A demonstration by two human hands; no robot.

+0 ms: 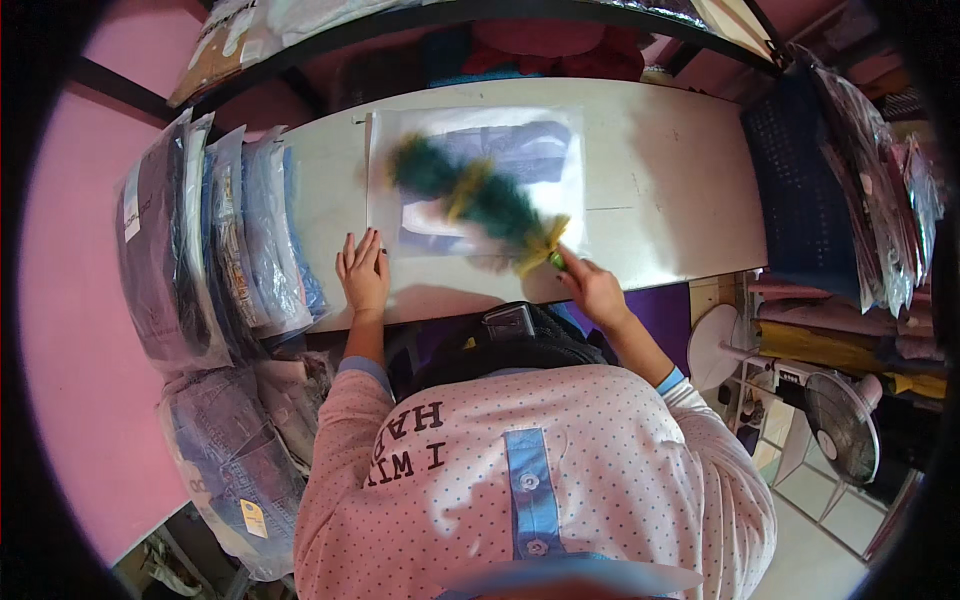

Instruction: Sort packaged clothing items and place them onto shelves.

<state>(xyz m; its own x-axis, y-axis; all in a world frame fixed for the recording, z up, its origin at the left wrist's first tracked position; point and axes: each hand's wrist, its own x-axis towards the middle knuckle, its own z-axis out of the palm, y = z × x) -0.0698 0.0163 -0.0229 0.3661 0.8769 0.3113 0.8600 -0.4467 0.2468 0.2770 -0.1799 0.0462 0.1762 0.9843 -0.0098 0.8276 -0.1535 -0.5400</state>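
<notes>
My right hand [596,294] grips the green handle of a fluffy duster [493,201] with dark green and yellow bands. The duster is blurred and slants over a clear plastic garment bag [480,118] lying flat on the white tabletop [679,187]. Through the plastic shows a folded garment [536,148], greyish-purple and white, partly covered by the duster. My left hand [364,271] rests palm down by the bag's near left corner, fingers extended and holding nothing.
Plastic-bagged clothes [172,255] stand upright along the table's left end, with bagged jeans [232,457] below. A dark blue basket [799,180] is at the right end, beside more bagged clothes [874,187]. A black shelf bar [465,16] crosses behind. A fan [840,431] stands lower right.
</notes>
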